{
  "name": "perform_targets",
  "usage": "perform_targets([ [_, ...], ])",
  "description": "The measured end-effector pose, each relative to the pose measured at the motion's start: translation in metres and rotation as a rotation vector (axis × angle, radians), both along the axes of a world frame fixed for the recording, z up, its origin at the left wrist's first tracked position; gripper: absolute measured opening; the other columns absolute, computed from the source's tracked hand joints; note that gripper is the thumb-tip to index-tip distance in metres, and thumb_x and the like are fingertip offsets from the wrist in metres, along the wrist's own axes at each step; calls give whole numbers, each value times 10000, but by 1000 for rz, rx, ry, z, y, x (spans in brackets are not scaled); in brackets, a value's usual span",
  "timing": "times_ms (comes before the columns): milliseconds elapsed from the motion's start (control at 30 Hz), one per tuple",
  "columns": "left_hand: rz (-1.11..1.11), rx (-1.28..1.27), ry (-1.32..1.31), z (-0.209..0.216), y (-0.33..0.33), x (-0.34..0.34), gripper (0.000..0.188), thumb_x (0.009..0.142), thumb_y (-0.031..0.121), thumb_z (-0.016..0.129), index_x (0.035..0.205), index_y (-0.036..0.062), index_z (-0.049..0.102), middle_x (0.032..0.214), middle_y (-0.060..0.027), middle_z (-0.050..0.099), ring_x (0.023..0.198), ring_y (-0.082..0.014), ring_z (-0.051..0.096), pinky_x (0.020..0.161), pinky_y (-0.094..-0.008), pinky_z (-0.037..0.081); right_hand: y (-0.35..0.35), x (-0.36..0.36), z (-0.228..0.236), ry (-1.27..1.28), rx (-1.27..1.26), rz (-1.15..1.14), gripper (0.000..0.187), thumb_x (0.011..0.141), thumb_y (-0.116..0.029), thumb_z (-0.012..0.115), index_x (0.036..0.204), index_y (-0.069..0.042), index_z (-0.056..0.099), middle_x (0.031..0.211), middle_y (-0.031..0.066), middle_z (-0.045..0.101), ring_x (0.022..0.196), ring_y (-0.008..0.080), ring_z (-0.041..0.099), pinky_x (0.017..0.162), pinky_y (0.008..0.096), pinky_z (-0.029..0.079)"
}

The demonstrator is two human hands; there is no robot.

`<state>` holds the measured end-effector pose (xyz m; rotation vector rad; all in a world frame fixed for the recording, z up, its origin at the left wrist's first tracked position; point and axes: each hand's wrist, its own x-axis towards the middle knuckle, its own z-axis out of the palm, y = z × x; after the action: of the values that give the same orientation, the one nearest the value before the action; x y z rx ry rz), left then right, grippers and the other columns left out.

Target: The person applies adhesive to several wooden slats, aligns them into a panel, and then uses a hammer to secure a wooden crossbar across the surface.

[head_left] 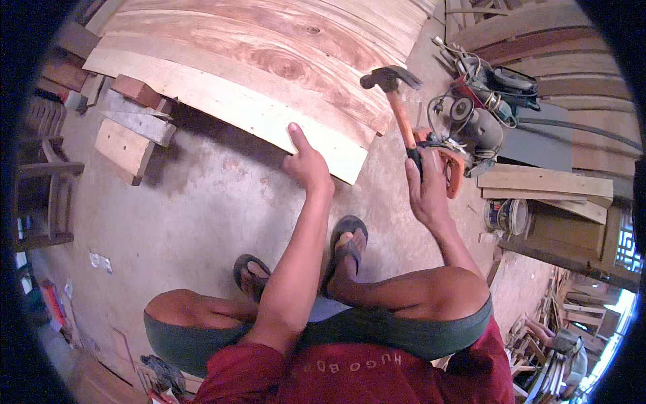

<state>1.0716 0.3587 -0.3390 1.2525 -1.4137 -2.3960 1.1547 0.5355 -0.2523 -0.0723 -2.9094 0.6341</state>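
At the near edge of a wide wooden panel [269, 57] made of several boards, my left hand [308, 161] holds the pale edge board [229, 108]. Its thumb lies on top and its fingers are hidden underneath. To the right, my right hand [429, 185] grips a claw hammer [402, 118] by its dark lower handle, with the black head up and beside the panel's corner. An orange saw-like handle [455, 174] shows just behind that hand; whether the hand touches it I cannot tell.
Wooden blocks [124, 148] stand by the panel's left end. Power tools and cords [481, 101] lie on the floor at the right. Nearer are planks [545, 185] and a bucket [506, 215]. Wooden chairs [47, 182] line the left. Another person [568, 350] is at the lower right.
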Motion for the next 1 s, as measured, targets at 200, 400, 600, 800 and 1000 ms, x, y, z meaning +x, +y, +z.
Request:
perform_targets([
  [200,-63,12,-65,-1,-6,-3,964,931,653,625,1192,-262,472,1166,-336,603,1031,-344,651,849,-422,555,-8,8,2,110,-4,55,298,1028,-228,581,1265,-56,529,849,243,674,753,442,676,670,503,510],
  [400,-17,42,-96,2,1,-3,1017,918,704,592,1194,-267,468,1224,-363,552,1033,-372,646,868,-446,565,-10,21,0,-395,-32,55,313,1014,-234,585,1275,-76,513,873,259,684,750,467,677,653,563,511],
  [600,-51,-5,-70,-12,-2,-4,980,922,672,614,1200,-257,475,1223,-342,570,1059,-350,658,869,-408,588,-12,20,8,-10,-126,12,329,1028,-221,576,1310,-61,519,802,242,664,726,444,681,644,492,520],
  [800,20,66,-82,-6,2,-5,825,957,606,617,1214,-176,570,1157,-225,662,928,-293,705,780,-403,598,3,-7,-6,-358,23,-38,315,1041,-258,556,1295,-75,517,839,267,666,789,476,673,676,521,513],
  [1000,15,-4,-52,-5,5,-4,834,942,605,638,1225,-175,566,1156,-216,663,915,-296,705,779,-400,595,-2,3,-4,-177,-99,-64,320,1045,-314,534,1254,-71,526,809,278,665,784,491,668,700,569,503],
])
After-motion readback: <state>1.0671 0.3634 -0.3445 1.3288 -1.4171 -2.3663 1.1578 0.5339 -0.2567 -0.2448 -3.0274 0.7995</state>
